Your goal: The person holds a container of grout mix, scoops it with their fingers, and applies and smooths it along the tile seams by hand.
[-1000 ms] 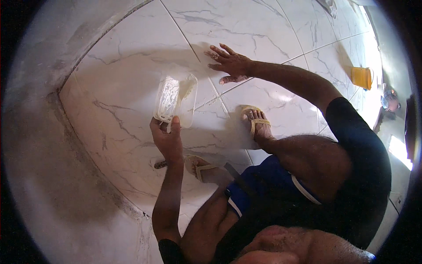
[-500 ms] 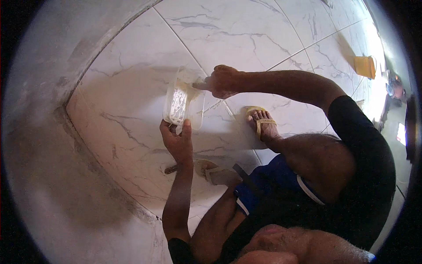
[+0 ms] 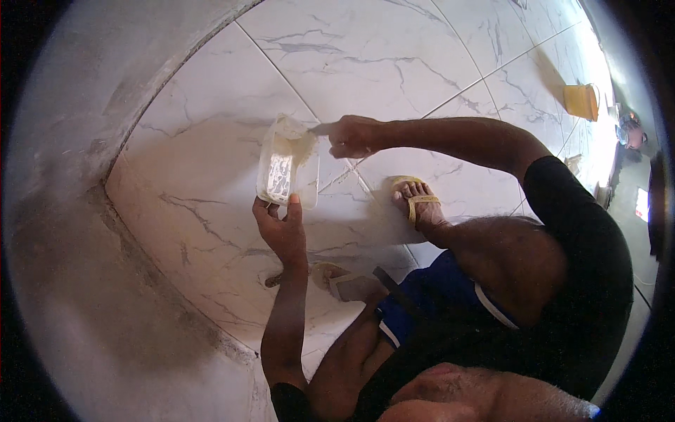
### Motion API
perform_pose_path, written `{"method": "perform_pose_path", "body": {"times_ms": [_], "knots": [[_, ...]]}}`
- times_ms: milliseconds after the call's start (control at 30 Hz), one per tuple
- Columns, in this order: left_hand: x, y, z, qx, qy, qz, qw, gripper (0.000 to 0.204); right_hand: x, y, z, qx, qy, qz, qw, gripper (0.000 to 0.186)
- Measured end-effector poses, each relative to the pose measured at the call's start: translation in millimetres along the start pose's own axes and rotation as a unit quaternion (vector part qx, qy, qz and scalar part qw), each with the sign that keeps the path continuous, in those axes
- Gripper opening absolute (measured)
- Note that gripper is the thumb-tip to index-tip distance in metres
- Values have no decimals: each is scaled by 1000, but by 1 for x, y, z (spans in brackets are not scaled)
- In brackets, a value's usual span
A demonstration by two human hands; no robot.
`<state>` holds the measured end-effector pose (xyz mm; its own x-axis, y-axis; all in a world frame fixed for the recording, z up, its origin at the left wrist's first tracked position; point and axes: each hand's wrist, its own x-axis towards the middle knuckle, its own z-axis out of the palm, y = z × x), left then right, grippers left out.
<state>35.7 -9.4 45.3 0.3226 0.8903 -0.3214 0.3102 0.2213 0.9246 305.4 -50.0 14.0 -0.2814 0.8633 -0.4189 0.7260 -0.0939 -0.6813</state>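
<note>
- Far left: rough grey wall (image 3: 63,232).
- Left hand (image 3: 281,232) had the near end of a clear plastic tub (image 3: 282,172) pinched, thumb on the rim, over white tiles (image 3: 365,70).
- Right hand (image 3: 355,137) was curled at the tub's right edge; greyish tip too blurry, so couldn't tell if it gripped anything.
- Far right: yellow bucket (image 3: 581,103).

There are two hands (image 3: 283,232), one plastic tub (image 3: 268,160), one flat tool (image 3: 323,129), one yellow bucket (image 3: 581,103) and two sandals (image 3: 424,200).
</note>
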Motion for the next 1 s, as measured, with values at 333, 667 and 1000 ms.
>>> {"method": "perform_pose_path", "body": {"times_ms": [333,667,1000], "knots": [[6,-18,-9,-23,32,-6,999,53,13,3,-8,-148,-24,184,971,66],[-2,-3,-11,-48,19,-48,998,56,4,25,-3,-288,-51,115,949,67],[-4,-5,-17,-68,14,-26,997,57,7,16,0,-373,-44,71,924,57]]}}
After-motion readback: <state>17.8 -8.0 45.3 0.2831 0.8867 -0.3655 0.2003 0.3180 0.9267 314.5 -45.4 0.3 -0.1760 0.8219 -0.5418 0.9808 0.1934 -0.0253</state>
